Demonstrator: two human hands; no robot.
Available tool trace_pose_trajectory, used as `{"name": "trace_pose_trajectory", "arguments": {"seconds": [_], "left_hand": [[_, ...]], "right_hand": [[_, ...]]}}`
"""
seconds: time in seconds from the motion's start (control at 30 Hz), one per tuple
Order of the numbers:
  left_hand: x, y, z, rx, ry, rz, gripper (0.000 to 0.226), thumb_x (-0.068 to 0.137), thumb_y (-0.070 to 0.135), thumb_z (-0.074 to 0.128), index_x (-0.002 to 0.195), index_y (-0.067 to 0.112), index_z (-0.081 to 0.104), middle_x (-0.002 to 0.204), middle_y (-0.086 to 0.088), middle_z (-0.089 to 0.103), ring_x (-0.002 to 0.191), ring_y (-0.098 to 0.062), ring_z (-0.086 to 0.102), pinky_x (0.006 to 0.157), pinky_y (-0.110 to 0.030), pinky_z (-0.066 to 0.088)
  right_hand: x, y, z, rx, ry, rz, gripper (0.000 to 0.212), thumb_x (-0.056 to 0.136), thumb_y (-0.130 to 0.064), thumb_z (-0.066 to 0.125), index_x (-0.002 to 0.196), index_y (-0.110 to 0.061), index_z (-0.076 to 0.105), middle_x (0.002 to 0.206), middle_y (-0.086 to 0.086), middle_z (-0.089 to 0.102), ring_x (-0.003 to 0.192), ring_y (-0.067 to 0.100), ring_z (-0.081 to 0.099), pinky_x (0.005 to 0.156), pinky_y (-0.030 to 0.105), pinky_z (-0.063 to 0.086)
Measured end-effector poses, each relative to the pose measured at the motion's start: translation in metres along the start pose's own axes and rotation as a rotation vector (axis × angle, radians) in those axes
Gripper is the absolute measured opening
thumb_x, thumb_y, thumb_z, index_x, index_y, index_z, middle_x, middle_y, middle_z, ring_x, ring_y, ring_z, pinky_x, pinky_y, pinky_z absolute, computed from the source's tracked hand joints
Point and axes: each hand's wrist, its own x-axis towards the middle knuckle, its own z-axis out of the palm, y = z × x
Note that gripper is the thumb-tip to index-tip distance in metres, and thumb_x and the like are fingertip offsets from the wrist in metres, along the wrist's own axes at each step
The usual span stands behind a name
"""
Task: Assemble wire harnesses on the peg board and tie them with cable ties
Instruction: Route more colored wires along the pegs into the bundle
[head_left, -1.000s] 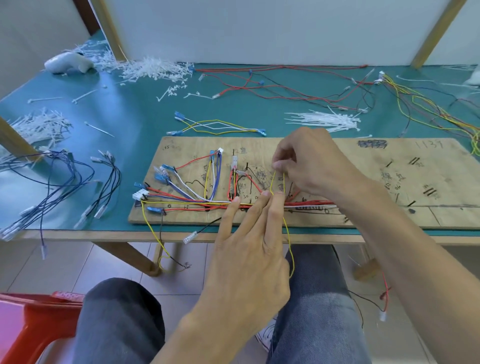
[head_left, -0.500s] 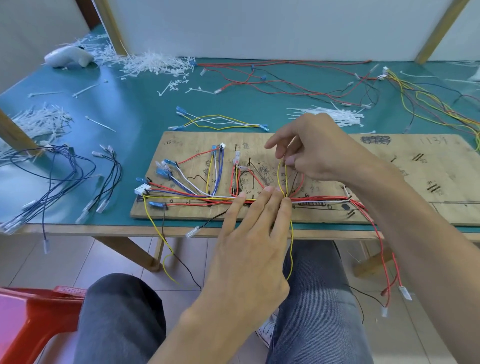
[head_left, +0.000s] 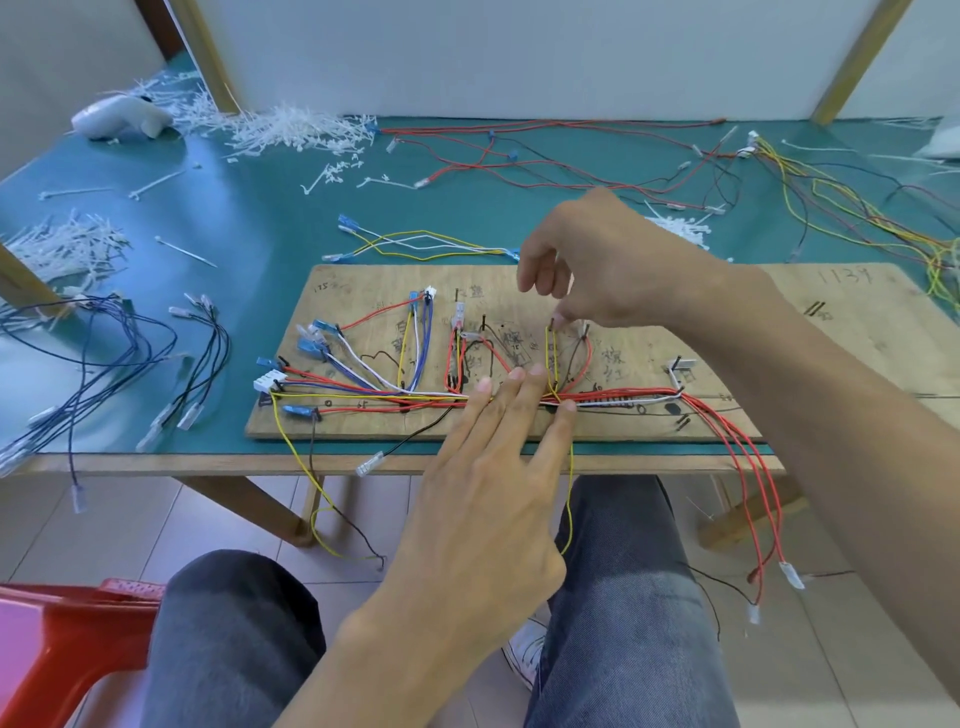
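Note:
The wooden peg board (head_left: 857, 338) lies on the green table with a harness of red, blue, white and yellow wires (head_left: 363, 397) routed round its pegs. My left hand (head_left: 493, 493) presses straight fingers on the wire bundle near the board's front middle. A yellow wire (head_left: 551, 353) runs up from under those fingers, loops over a peg and comes back down; its tail hangs over the table edge. My right hand (head_left: 597, 260) hovers above that peg with loosely curled, spread fingers, its thumb tip touching the top of the loop.
A bunch of white cable ties (head_left: 675, 226) lies behind the board, clipped tie ends (head_left: 291, 130) and a white tool (head_left: 122, 117) at the back left. Loose wire sets lie left (head_left: 104, 353), behind (head_left: 426, 244) and far right (head_left: 857, 218). Red wires (head_left: 748, 493) hang off the front edge.
My right hand has let go of the yellow wire, which now sits looped over its peg, and its fingers have spread. My left hand keeps pressing the bundle.

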Motion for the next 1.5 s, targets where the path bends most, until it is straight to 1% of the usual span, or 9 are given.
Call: {"name": "trace_pose_trajectory", "arguments": {"seconds": [0.23, 0.43, 0.63, 0.77, 0.93, 1.1, 1.23, 1.37, 1.5], "left_hand": [[0.0, -0.007, 0.001, 0.002, 0.011, 0.036, 0.092, 0.069, 0.021, 0.024, 0.159, 0.015, 0.041, 0.169, -0.005, 0.034, 0.159, -0.021, 0.023, 0.131, -0.042, 0.016], [0.0, -0.006, -0.001, 0.035, -0.001, 0.055, 0.084, 0.078, 0.024, 0.024, 0.158, 0.007, 0.04, 0.166, -0.01, 0.038, 0.158, -0.023, 0.029, 0.13, -0.044, 0.022], [0.0, -0.005, -0.005, 0.056, -0.007, 0.049, 0.09, 0.074, 0.028, 0.021, 0.16, 0.008, 0.038, 0.167, -0.008, 0.037, 0.158, -0.02, 0.028, 0.131, -0.039, 0.016], [0.0, -0.005, -0.005, 0.053, 0.011, 0.045, 0.086, 0.075, 0.025, 0.027, 0.156, 0.007, 0.045, 0.162, -0.009, 0.044, 0.154, -0.023, 0.037, 0.129, -0.043, 0.025], [0.0, -0.004, -0.003, 0.061, 0.006, 0.034, 0.093, 0.066, 0.003, 0.059, 0.158, 0.008, 0.043, 0.163, -0.009, 0.043, 0.154, -0.024, 0.037, 0.128, -0.045, 0.027], [0.0, 0.0, -0.002, 0.046, 0.031, 0.005, 0.095, 0.067, 0.001, 0.062, 0.159, 0.009, 0.041, 0.163, -0.007, 0.043, 0.154, -0.022, 0.037, 0.129, -0.041, 0.024], [-0.001, 0.0, -0.003, 0.042, 0.043, 0.001, 0.092, 0.069, 0.003, 0.058, 0.159, 0.01, 0.041, 0.163, -0.006, 0.043, 0.154, -0.021, 0.037, 0.129, -0.042, 0.025], [0.0, 0.001, -0.003, 0.051, 0.054, 0.002, 0.089, 0.068, 0.002, 0.063, 0.156, 0.008, 0.047, 0.16, -0.007, 0.048, 0.152, -0.023, 0.041, 0.127, -0.045, 0.03], [0.001, 0.002, -0.004, 0.074, 0.042, 0.002, 0.089, 0.07, 0.005, 0.064, 0.157, 0.009, 0.044, 0.162, -0.006, 0.045, 0.153, -0.021, 0.039, 0.128, -0.042, 0.027]], "right_hand": [[-0.119, -0.033, 0.039, 0.303, 0.462, 0.217, 0.011, 0.088, -0.031, 0.077, 0.081, -0.03, 0.067, 0.066, -0.017, 0.065, 0.066, 0.006, 0.064, 0.066, 0.034, 0.056], [-0.172, -0.063, 0.093, 0.121, 0.183, 0.544, 0.059, 0.08, -0.093, 0.034, 0.1, -0.041, 0.052, 0.08, -0.024, 0.072, 0.086, 0.011, 0.072, 0.076, 0.039, 0.056], [-0.171, -0.069, 0.12, 0.728, 0.289, 0.503, 0.014, 0.092, -0.044, 0.075, 0.09, -0.031, 0.07, 0.076, -0.022, 0.075, 0.075, -0.001, 0.072, 0.073, 0.035, 0.059], [-0.181, -0.058, 0.118, 1.071, 0.177, 0.455, 0.012, 0.102, -0.023, 0.066, 0.093, -0.025, 0.074, 0.06, 0.0, 0.069, 0.053, 0.015, 0.061, 0.055, 0.038, 0.055], [-0.19, 0.01, 0.071, 0.512, 0.326, 0.377, 0.009, 0.096, -0.037, 0.068, 0.089, -0.037, 0.074, 0.065, -0.005, 0.067, 0.057, 0.011, 0.057, 0.06, 0.028, 0.046], [-0.161, 0.049, 0.025, 0.107, 0.346, 0.304, 0.013, 0.096, -0.037, 0.068, 0.088, -0.03, 0.075, 0.061, -0.007, 0.06, 0.059, 0.013, 0.054, 0.061, 0.036, 0.046], [-0.148, 0.055, 0.028, 0.01, 0.272, 0.345, 0.013, 0.098, -0.037, 0.067, 0.094, -0.028, 0.076, 0.064, -0.012, 0.054, 0.074, 0.029, 0.058, 0.069, 0.041, 0.052], [-0.167, 0.046, 0.048, 0.063, 0.312, 0.375, 0.013, 0.098, -0.031, 0.066, 0.086, -0.027, 0.069, 0.043, -0.006, 0.043, 0.052, 0.015, 0.041, 0.062, 0.04, 0.048], [-0.201, 0.03, 0.058, 0.152, 0.298, 0.448, 0.013, 0.099, -0.036, 0.054, 0.086, -0.034, 0.055, 0.047, -0.019, 0.06, 0.045, 0.013, 0.047, 0.056, 0.035, 0.044]]}}
